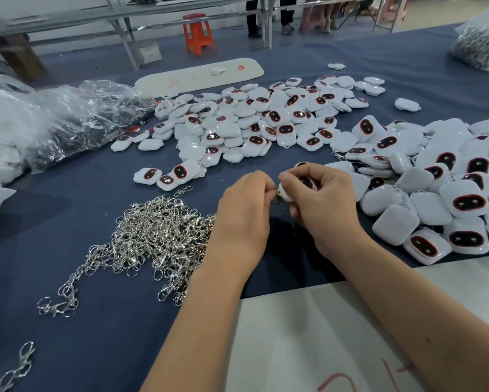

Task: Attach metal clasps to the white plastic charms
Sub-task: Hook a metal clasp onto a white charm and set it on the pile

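Note:
My right hand (319, 199) grips a white plastic charm (287, 193) with a dark oval face, just above the blue cloth. My left hand (246, 205) pinches a small metal clasp (278, 200) against the charm's lower edge; most of the clasp is hidden by my fingers. A heap of silver clasps (158, 233) lies left of my left hand. A large spread of loose white charms (266, 123) covers the middle of the table. A second pile of charms (441, 188), some with clasps showing, lies to the right.
Clear plastic bags (68, 120) sit at the far left, one with dark metal parts. Another bag of metal parts (481, 46) stands at the back right. A white board (198, 76) lies behind the charms. White sheeting (322, 335) covers the near edge. An orange stool (198, 32) stands beyond.

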The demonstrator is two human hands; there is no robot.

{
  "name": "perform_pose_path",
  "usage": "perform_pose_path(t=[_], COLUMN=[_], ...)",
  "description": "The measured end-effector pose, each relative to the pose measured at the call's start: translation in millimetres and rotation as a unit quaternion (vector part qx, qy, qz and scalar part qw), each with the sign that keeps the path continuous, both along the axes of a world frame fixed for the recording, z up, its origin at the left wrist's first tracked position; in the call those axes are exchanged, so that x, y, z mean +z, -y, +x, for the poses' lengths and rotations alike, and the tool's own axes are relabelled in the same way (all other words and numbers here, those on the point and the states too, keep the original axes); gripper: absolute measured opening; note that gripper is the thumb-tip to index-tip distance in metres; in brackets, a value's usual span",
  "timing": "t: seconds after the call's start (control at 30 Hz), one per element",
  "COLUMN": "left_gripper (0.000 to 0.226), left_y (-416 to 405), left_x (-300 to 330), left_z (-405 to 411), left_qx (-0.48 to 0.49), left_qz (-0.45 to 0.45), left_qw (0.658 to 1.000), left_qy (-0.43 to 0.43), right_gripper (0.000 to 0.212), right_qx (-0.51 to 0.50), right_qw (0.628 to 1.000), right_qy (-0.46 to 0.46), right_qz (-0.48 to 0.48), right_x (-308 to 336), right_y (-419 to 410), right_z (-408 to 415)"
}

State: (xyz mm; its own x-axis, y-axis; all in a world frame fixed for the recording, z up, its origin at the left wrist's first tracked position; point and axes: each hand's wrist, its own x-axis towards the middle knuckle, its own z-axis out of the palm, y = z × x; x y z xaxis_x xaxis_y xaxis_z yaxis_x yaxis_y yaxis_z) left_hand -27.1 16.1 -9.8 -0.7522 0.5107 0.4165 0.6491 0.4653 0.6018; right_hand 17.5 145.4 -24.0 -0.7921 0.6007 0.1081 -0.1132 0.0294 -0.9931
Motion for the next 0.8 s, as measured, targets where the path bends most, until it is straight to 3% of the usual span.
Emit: perform_pose_path(t=[0.13,0.3,0.37,0.67,0.8], left_gripper=[0.009,0.016,0.014,0.015,0.014], left_y=[4.7,8.1,10.4,12.9,12.5], left_x=[0.3,-0.1,0.4,5.4,6.5], left_z=[-1.3,-4.9,-6.2,-3.1,-2.7], left_qx=[-0.026,-0.021,-0.022,-0.04,-0.042], left_qz=[0.054,0.074,0.073,0.046,0.033], left_qw=[0.998,0.997,0.997,0.995,0.996], left_qy=[0.033,0.005,0.008,0.076,0.077], right_gripper=[0.018,0.009,0.016,0.008,0.012], right_qx=[0.011,0.024,0.022,-0.005,-0.005], right_qw=[0.998,0.997,0.997,0.992,0.995], right_qy=[-0.019,-0.02,-0.022,-0.071,-0.063], right_qz=[-0.055,-0.074,-0.071,0.107,0.083], right_x=[3.7,4.0,3.0,-2.1,-1.6], right_y=[-1.7,-4.7,-4.6,-1.3,-2.0], right_z=[1.2,1.5,1.7,1.8,1.1])
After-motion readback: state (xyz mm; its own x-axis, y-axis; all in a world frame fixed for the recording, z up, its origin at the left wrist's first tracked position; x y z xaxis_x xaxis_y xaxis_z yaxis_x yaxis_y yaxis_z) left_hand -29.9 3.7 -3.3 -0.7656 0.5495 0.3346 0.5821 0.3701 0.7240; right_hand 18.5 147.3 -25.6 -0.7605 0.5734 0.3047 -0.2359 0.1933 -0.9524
